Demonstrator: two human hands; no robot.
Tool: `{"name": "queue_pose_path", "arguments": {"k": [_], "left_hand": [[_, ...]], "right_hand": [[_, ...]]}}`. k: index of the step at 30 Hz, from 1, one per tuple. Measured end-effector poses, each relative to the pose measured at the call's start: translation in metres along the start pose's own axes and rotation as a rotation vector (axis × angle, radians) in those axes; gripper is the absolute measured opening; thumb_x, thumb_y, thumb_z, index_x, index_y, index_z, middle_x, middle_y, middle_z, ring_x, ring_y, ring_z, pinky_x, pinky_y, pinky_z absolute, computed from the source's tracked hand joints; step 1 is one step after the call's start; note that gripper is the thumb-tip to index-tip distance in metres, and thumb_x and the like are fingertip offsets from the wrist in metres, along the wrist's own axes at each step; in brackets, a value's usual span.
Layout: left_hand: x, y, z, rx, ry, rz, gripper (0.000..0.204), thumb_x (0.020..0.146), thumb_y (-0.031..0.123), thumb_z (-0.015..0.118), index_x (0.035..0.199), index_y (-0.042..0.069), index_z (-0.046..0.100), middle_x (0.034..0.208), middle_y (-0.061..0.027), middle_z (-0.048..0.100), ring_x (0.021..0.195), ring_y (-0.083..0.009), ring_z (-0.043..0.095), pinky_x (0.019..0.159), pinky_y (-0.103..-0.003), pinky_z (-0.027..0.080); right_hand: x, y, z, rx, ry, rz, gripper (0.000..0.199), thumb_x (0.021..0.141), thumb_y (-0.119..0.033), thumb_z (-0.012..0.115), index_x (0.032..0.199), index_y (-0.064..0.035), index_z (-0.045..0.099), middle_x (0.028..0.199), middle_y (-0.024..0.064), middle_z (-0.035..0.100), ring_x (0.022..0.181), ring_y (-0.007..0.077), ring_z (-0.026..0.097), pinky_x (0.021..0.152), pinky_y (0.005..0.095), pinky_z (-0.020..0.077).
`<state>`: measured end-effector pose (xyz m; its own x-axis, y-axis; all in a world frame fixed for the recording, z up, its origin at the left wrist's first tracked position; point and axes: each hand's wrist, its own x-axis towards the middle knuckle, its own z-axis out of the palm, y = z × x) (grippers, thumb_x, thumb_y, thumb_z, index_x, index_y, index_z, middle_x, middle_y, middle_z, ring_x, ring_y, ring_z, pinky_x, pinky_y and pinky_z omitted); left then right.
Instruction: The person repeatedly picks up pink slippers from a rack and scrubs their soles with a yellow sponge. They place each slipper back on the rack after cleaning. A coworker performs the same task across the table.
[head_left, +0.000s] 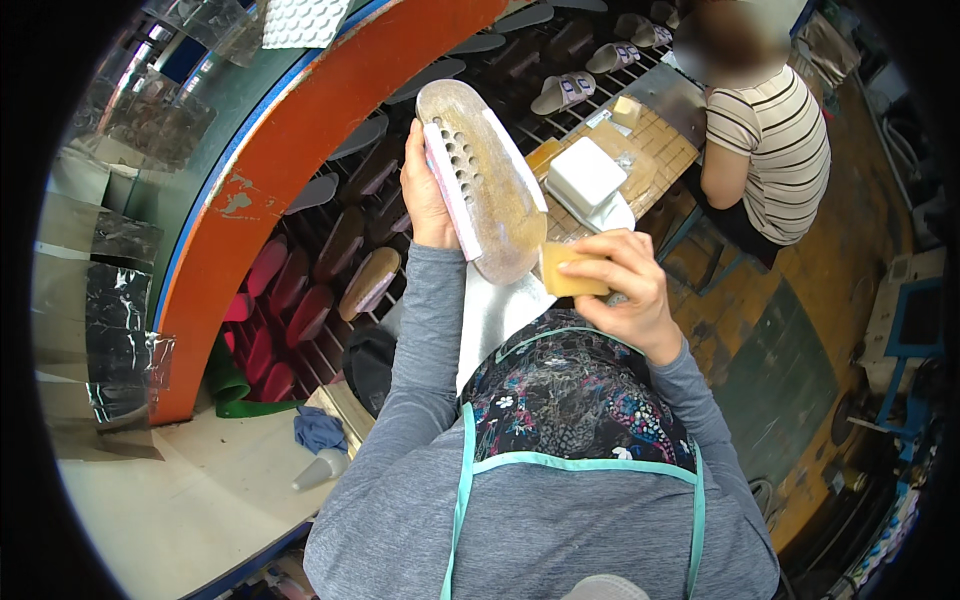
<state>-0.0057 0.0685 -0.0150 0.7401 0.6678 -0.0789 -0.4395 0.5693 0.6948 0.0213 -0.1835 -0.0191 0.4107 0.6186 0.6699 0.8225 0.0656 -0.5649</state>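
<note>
My left hand point(429, 205) grips a shoe last point(497, 185) by its left side, holding it upright with its brownish, worn-looking bottom toward me. Pale strap edges run along both sides of the last, and a patch of round dimples shows near its left edge. The fingers behind the last are hidden. In my right hand point(632, 292) is a yellow sponge block point(570, 272), pinched between thumb and fingers. The sponge sits at the lower right end of the last, touching it or very close. Beyond it stands a white square container point(587, 172) on a bench.
A rack point(512, 108) with several lasts and sandals runs behind my hands, under an orange curved machine edge point(225, 200). At the upper right a co-worker in a striped shirt point(765, 150) sits by the tan bench top point(655, 135). A cream surface point(190, 490) lies at lower left.
</note>
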Motion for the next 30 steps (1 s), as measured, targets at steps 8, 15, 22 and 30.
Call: {"name": "queue_pose_path", "arguments": {"k": [8,15,22,30], "left_hand": [[-0.028,-0.039,0.016,0.020,-0.121,-0.136,0.045,0.098,0.044,0.052,0.111,0.002,0.064,0.096,-0.0081,0.070,0.082,-0.0158,0.068,0.075,-0.029,0.057],[-0.014,-0.015,-0.001,-0.139,-0.017,-0.087,0.046,0.098,0.046,0.050,0.115,0.005,0.063,0.103,-0.0076,0.070,0.088,-0.0190,0.069,0.079,-0.032,0.058],[-0.025,-0.021,0.001,-0.132,-0.046,0.064,0.050,0.098,0.049,0.048,0.121,0.007,0.060,0.108,-0.0073,0.069,0.091,-0.0186,0.068,0.080,-0.032,0.056],[-0.040,-0.022,-0.007,-0.111,-0.093,0.004,0.064,0.092,0.060,0.046,0.129,0.008,0.055,0.113,-0.0104,0.066,0.096,-0.0240,0.067,0.082,-0.039,0.058]], "right_hand": [[0.020,0.003,0.003,-0.057,0.151,-0.067,0.044,0.060,-0.005,0.073,0.103,-0.0086,0.063,0.101,0.0063,0.068,0.090,0.0244,0.062,0.083,0.0357,0.0401],[-0.013,-0.005,-0.002,-0.022,0.059,0.020,0.045,0.057,-0.006,0.074,0.101,-0.0094,0.062,0.095,0.0054,0.068,0.088,0.0237,0.062,0.082,0.0355,0.0386],[-0.023,-0.010,0.010,0.044,0.228,0.004,0.052,0.058,-0.011,0.088,0.101,-0.0114,0.058,0.099,0.0082,0.066,0.085,0.0234,0.062,0.078,0.0364,0.0427],[-0.025,-0.010,0.016,-0.163,0.341,0.127,0.050,0.060,-0.009,0.089,0.098,-0.0093,0.056,0.085,0.0058,0.061,0.075,0.0236,0.057,0.070,0.0345,0.0432]]}}
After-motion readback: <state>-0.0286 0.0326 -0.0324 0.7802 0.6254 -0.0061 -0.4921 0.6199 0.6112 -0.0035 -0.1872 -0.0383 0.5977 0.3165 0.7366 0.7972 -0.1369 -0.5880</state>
